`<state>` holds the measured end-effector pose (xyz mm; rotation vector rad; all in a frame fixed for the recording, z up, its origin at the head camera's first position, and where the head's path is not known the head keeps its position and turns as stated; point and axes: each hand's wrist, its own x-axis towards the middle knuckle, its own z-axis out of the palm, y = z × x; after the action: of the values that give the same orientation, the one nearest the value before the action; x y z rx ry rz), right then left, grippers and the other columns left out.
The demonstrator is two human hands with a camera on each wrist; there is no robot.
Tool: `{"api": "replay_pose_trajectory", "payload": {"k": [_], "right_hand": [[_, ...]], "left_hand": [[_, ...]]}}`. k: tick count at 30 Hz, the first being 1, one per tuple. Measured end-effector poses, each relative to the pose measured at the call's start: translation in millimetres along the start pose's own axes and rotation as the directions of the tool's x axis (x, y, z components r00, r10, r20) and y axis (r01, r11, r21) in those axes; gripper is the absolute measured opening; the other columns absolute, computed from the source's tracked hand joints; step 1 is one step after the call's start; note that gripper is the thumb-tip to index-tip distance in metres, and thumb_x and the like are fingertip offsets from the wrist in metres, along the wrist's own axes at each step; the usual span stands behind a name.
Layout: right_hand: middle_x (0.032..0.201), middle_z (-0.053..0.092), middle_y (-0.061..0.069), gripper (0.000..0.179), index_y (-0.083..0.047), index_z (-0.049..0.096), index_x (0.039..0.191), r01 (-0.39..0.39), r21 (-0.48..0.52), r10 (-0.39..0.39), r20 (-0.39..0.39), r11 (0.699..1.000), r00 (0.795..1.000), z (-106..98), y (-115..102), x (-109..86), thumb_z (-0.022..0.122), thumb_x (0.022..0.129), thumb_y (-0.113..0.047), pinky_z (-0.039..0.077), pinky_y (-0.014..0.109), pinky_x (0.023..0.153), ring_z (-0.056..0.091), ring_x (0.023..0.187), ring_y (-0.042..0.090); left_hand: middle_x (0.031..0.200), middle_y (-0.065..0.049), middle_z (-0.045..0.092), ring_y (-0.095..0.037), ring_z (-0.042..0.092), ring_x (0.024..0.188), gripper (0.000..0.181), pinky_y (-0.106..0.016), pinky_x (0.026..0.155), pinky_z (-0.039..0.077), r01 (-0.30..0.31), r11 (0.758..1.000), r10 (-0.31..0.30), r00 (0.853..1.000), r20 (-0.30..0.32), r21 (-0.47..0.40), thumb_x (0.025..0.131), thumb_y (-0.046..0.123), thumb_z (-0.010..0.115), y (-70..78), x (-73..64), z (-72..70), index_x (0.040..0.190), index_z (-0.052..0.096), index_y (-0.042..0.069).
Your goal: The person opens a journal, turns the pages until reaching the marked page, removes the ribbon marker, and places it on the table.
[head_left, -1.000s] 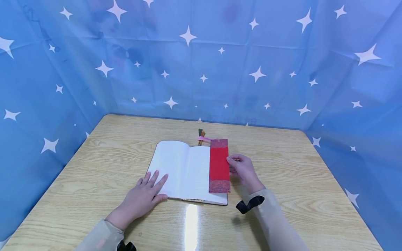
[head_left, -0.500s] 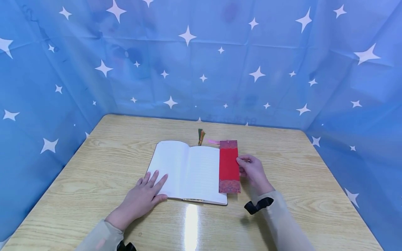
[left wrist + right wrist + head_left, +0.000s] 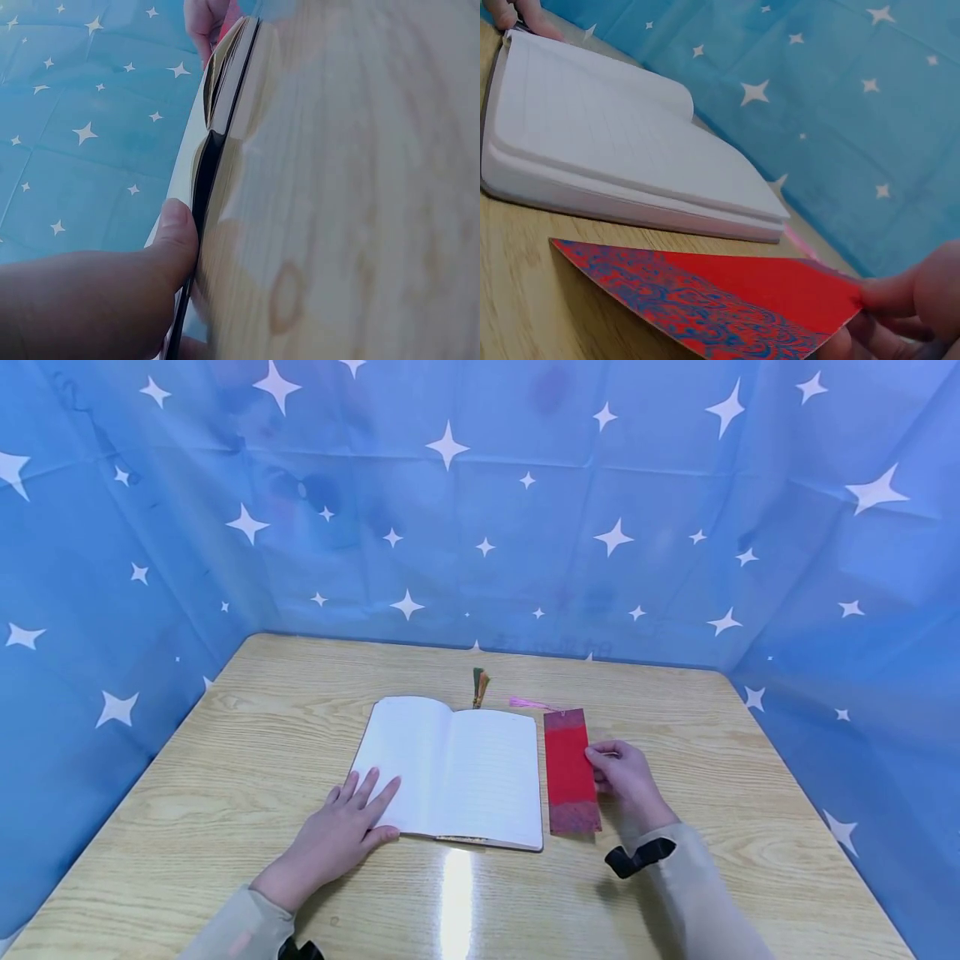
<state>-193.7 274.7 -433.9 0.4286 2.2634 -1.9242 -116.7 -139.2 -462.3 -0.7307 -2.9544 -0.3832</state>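
Observation:
An open notebook (image 3: 487, 777) with blank-looking, faintly lined pages lies on the table. My left hand (image 3: 337, 843) rests with spread fingers on the lower left page; in the left wrist view its thumb (image 3: 176, 229) lies along the notebook's edge. By its right edge, my right hand (image 3: 626, 781) pinches a red bookmark (image 3: 571, 768) with patterned ends and a pink tassel (image 3: 531, 703). The bookmark is just right of the notebook, apart from it. In the right wrist view the bookmark (image 3: 757, 277) is tilted, its near corner raised above the table.
A green and gold tassel (image 3: 480, 687) sticks out beyond the notebook's top edge. The wooden table (image 3: 720, 760) extends on both sides. Behind it hangs a blue cloth (image 3: 495, 510) with white stars.
My right hand has carried the bookmark rightward, from over the right page to beside the notebook, and slightly nearer. My left hand has stayed on the page.

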Motion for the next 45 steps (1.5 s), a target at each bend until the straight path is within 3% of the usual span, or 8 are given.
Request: {"api": "replay_pose_trajectory", "payload": {"k": [5,10,13,20,28,32,41,45], "right_hand": [[0.082,0.062,0.007,0.038,0.007,0.051,0.118,0.022,-0.133,-0.024,-0.013,0.991,1.000,-5.3,2.1,-1.7,0.059,0.092,-0.020,0.054,0.028,0.057,0.060,0.062,0.013],[0.088,0.059,0.014,0.035,0.007,0.055,0.113,0.099,-0.336,-0.114,-0.026,0.937,0.993,-7.5,1.4,-6.1,0.059,0.093,-0.021,0.052,0.029,0.053,0.057,0.059,0.016],[0.087,0.059,0.015,0.031,0.006,0.056,0.108,0.148,-0.468,-0.175,-0.016,0.871,0.984,-7.2,-0.1,-9.2,0.058,0.093,-0.020,0.050,0.029,0.051,0.055,0.059,0.017],[0.090,0.063,0.013,0.028,0.001,0.061,0.104,0.228,-0.717,-0.311,0.016,0.659,0.950,-2.9,-5.3,-18.9,0.058,0.092,-0.024,0.047,0.030,0.058,0.054,0.071,0.022],[0.104,0.061,0.015,0.036,-0.002,0.060,0.115,0.301,-0.773,-0.364,0.098,0.559,0.926,12.5,-6.3,-29.6,0.067,0.087,-0.023,0.053,0.038,0.069,0.057,0.086,0.025],[0.117,0.058,0.018,0.046,-0.003,0.056,0.124,0.351,-0.802,-0.389,0.163,0.483,0.907,21.0,-1.4,-32.7,0.069,0.085,-0.025,0.049,0.048,0.084,0.056,0.103,0.033],[0.132,0.051,0.015,0.063,-0.006,0.048,0.135,0.545,-0.792,-0.488,0.374,0.275,0.789,30.8,4.6,-38.7,0.069,0.083,-0.035,0.041,0.051,0.096,0.047,0.120,0.032],[0.144,0.039,0.010,0.079,-0.013,0.038,0.143,0.613,-0.749,-0.428,0.482,0.252,0.764,34.4,6.3,-43.2,0.067,0.080,-0.051,0.033,0.054,0.102,0.036,0.130,0.030]], "left_hand": [[0.145,-0.022,0.031,-0.045,0.027,0.131,0.065,-0.060,0.100,0.030,0.002,1.000,-0.002,1.000,-0.002,-0.003,0.092,0.052,0.046,-0.1,0.2,0.9,0.146,0.033,0.018],[0.145,-0.021,0.031,-0.045,0.026,0.131,0.066,-0.060,0.100,0.029,0.006,1.000,-0.006,1.000,-0.003,-0.007,0.092,0.054,0.044,-0.8,0.1,1.8,0.146,0.033,0.018],[0.145,-0.021,0.031,-0.045,0.027,0.131,0.066,-0.060,0.100,0.030,0.008,1.000,-0.008,1.000,-0.002,-0.005,0.092,0.054,0.045,-1.0,-0.2,1.7,0.146,0.033,0.018],[0.144,-0.022,0.033,-0.045,0.029,0.130,0.065,-0.061,0.098,0.032,0.001,1.000,-0.001,1.000,-0.014,0.007,0.092,0.052,0.047,-1.5,0.1,0.8,0.146,0.034,0.018],[0.144,-0.021,0.032,-0.044,0.028,0.130,0.066,-0.061,0.098,0.032,0.002,1.000,-0.002,1.000,-0.015,0.006,0.091,0.053,0.047,-2.0,0.5,1.6,0.146,0.034,0.019],[0.144,-0.021,0.032,-0.044,0.029,0.130,0.066,-0.061,0.098,0.032,0.002,1.000,-0.002,1.000,-0.014,0.001,0.091,0.053,0.047,-1.3,0.0,1.2,0.146,0.034,0.018],[0.144,-0.022,0.032,-0.045,0.029,0.130,0.065,-0.061,0.098,0.032,-0.002,1.000,0.002,1.000,-0.013,0.008,0.092,0.051,0.047,-0.2,0.3,0.5,0.146,0.034,0.017],[0.144,-0.022,0.033,-0.045,0.029,0.129,0.065,-0.061,0.097,0.033,-0.004,1.000,0.004,1.000,-0.017,0.012,0.092,0.052,0.047,-0.3,0.6,0.3,0.145,0.034,0.017]]}}
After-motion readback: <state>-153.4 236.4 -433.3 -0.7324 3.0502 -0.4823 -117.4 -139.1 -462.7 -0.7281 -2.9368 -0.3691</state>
